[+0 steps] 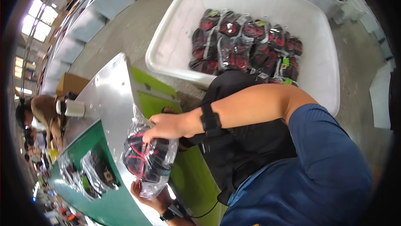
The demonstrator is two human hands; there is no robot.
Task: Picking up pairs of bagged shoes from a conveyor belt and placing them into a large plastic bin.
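A clear plastic bag [167,165] packed with black goods trimmed in red is held at the near edge of the table, beside my body. Reaching across from above, my right hand [167,126] has its fingers closed on the bag's upper part. My left hand [146,196] grips the bag's loose lower end from below, its fingers partly hidden behind the plastic. Both wrists wear black straps. What exactly the goods are cannot be told through the crinkled plastic. Similar clear bags [98,171] lie on the green tabletop [69,186] to the left.
A large white bin [171,44] behind my right arm holds several bagged black and red items [240,52]. The metal table edge [115,86] has lime-green panels [152,96] below it. A white container [73,108] stands near another person [48,111]. Grey bins [83,25] line the floor.
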